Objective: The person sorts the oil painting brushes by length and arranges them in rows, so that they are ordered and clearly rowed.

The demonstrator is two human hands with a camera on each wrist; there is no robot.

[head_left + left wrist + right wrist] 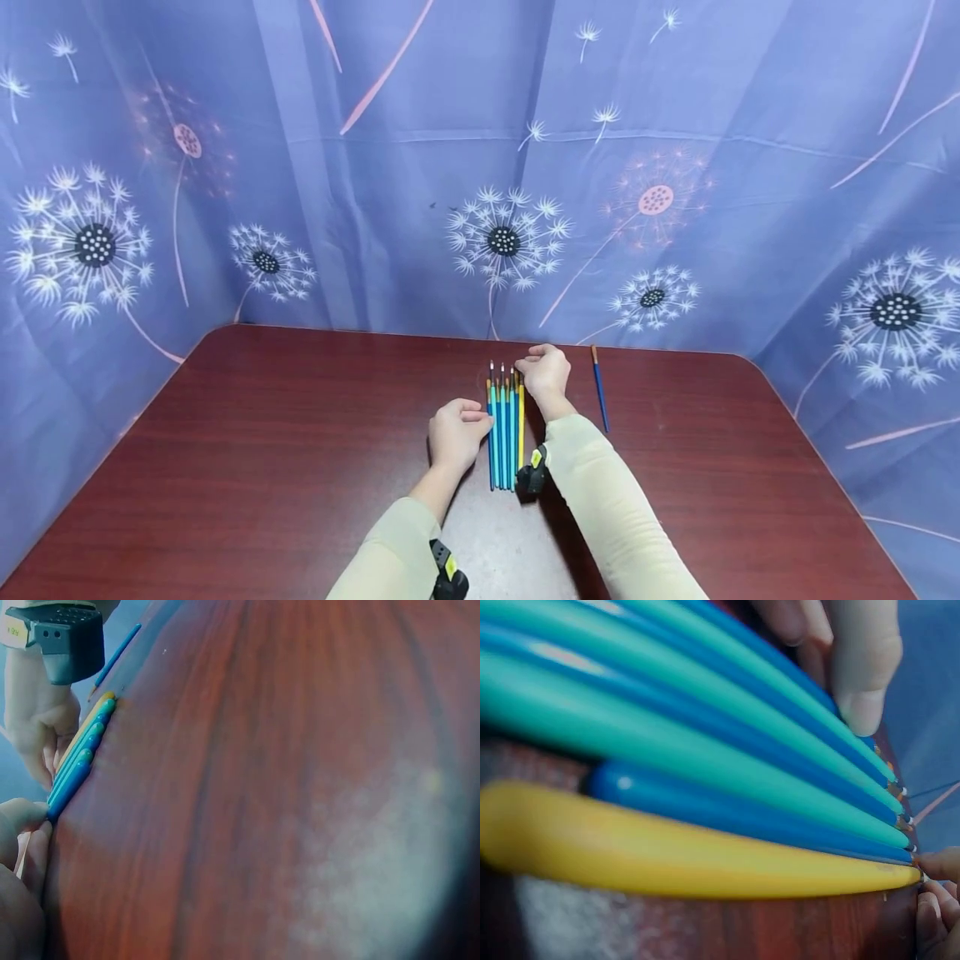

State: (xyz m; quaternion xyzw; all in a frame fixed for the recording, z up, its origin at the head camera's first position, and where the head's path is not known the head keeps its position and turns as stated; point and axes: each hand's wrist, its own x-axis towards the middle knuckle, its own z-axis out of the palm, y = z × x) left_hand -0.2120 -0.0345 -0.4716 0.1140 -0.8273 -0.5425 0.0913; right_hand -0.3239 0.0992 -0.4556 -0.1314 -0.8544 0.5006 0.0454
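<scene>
Blue and turquoise paintbrushes (503, 442) lie side by side in an alternating row on the table, bristles pointing away. A yellow paintbrush (690, 851) forms the row's right edge. At the left edge, my left hand (456, 435) touches the outermost blue paintbrush (70, 787) with its thumb, fingers extended. My right hand (545, 372) is at the far end of the row, thumb and finger pinching the yellow paintbrush near its bristle end. The yellow bristles are hidden by the fingers.
A single blue paintbrush (601, 392) lies apart to the right, near the table's back edge. The dark red-brown wooden table (300, 433) meets a blue curtain (405, 208) with dandelion prints behind and at both sides.
</scene>
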